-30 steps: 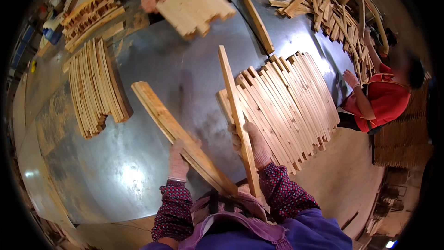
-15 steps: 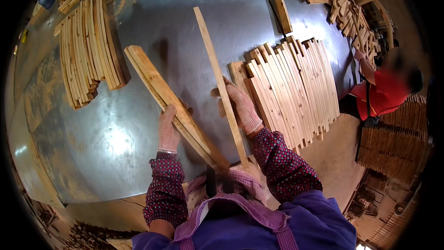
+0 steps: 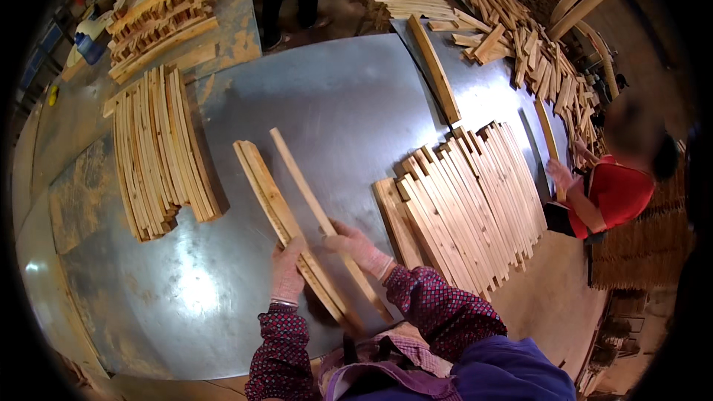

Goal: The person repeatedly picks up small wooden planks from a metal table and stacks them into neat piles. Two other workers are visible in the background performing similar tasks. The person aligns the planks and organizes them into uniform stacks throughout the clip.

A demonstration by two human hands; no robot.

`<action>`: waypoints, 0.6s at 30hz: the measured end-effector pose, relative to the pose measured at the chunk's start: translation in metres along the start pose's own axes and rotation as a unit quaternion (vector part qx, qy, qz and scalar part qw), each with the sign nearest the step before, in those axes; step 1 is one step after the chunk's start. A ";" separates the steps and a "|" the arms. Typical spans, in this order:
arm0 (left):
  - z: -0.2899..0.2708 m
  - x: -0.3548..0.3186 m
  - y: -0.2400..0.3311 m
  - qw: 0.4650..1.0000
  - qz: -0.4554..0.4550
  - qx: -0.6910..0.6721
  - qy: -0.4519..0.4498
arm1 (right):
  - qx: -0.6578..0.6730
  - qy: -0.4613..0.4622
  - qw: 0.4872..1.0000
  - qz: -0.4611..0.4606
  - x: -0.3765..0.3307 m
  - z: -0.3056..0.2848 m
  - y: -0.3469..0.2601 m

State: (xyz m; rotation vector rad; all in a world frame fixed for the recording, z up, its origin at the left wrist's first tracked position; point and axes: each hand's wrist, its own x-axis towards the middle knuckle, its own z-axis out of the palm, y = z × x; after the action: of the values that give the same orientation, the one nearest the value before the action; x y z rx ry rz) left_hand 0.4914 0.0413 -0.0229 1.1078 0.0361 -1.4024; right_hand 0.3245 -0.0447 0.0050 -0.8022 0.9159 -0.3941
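My left hand (image 3: 288,271), in a pale pink glove, is closed round a bundle of wooden strips (image 3: 260,182), which slants across my front. A single thin wooden strip (image 3: 299,178) lies alongside the bundle, a small gap apart. My right hand (image 3: 362,249), gloved too, grips that strip near its middle. To the right, a row of wooden strips (image 3: 464,208) lies side by side on the metal table (image 3: 327,82), with a darker strip (image 3: 394,215) at its left edge. Another group of strips (image 3: 152,160) lies on the left.
A co-worker in a red top (image 3: 624,197) stands at the right, a hand by an upright strip (image 3: 547,130). Loose offcuts (image 3: 549,59) are heaped at the far right. A long batten (image 3: 434,67) lies along the table seam. Stacked wood (image 3: 163,15) stands far left.
My right hand has brought the single strip leftward, closer to the bundle. The view has tilted up, showing more of the far side. The co-worker now has a strip beside the hand.
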 end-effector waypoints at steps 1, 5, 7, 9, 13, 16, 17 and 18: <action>0.002 0.014 -0.005 1.000 0.007 0.001 0.000 | -0.040 -0.018 0.999 -0.016 0.010 -0.004 0.020; 0.037 0.026 0.008 1.000 -0.012 0.004 -0.004 | -0.343 0.007 0.938 -0.045 0.003 0.014 -0.012; 0.035 0.042 0.007 0.998 -0.051 -0.006 -0.032 | -0.485 0.020 0.872 -0.064 0.005 0.006 -0.019; 0.036 0.062 0.009 0.998 -0.041 0.044 0.007 | -0.565 0.035 0.819 -0.094 -0.009 0.018 -0.045; 0.087 0.101 0.012 0.998 0.028 0.054 -0.006 | -0.665 0.166 0.714 -0.144 -0.022 0.020 -0.067; 0.160 0.122 0.024 0.997 0.061 0.051 -0.011 | -0.637 0.256 0.710 -0.156 0.000 -0.004 -0.094; 0.184 0.128 0.033 0.995 0.073 0.062 -0.031 | -0.621 0.260 0.720 -0.169 0.014 -0.019 -0.102; 0.209 0.137 0.035 0.993 0.077 0.073 -0.053 | -0.604 0.267 0.730 -0.175 0.030 -0.041 -0.109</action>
State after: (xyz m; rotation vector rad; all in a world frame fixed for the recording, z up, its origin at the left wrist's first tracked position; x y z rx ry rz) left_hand 0.4338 -0.1997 0.0252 1.1298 -0.2277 -1.3396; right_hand 0.3103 -0.1527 0.0568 -2.1740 1.5865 -0.3244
